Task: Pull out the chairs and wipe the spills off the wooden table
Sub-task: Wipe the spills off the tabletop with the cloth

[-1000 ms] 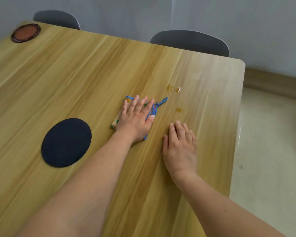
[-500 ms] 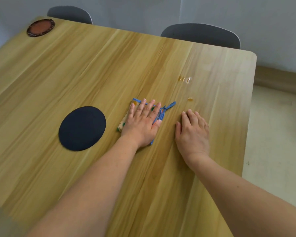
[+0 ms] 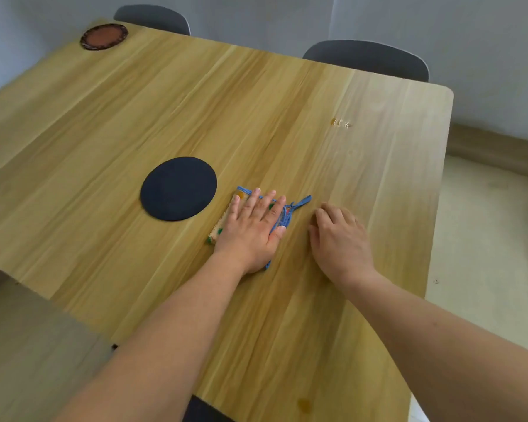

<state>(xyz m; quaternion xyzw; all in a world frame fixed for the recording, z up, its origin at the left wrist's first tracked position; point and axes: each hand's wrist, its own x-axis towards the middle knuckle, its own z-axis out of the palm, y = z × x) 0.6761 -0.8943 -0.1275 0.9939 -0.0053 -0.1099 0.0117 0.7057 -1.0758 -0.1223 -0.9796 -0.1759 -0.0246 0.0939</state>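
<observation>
- Your left hand (image 3: pixel 252 228) lies flat on the wiping cloth (image 3: pixel 224 220), fingers straight and spread, palm pressing it to the wooden table (image 3: pixel 195 95). No pinch, just downward push.
- Your right hand (image 3: pixel 339 239) rests on bare wood just beside the cloth, fingers a bit bent at the tips, holding nothing. Looks like a brace only.
- The cloth is blue-edged w/ a small loop (image 3: pixel 302 201) poking out toward the right hand; most of it is hidden under your palm.
- Spills left, as far as I can judge: a small amber spot w/ shiny droplets (image 3: pixel 341 123) farther out toward the table's right end, well apart from the cloth, and an amber drop (image 3: pixel 304 405) near the close edge by your right forearm.
- Keep the palm flat & weight even, so the whole cloth drags rather than rolls up.
- Sweep out toward the far droplets, then pull back toward yourself. Overlap passes; the liquid prob smears if you skim it.
- Move the right hand off the path first, else you wipe into it.
- Steer around the dark round mat (image 3: pixel 179 188) just left of the cloth; the brown coaster (image 3: pixel 104 36) at the far corner is out of the way.
- Two grey chairs (image 3: pixel 366 60) sit at the far edge, backs showing above the table. Can't tell if they're pulled out.
</observation>
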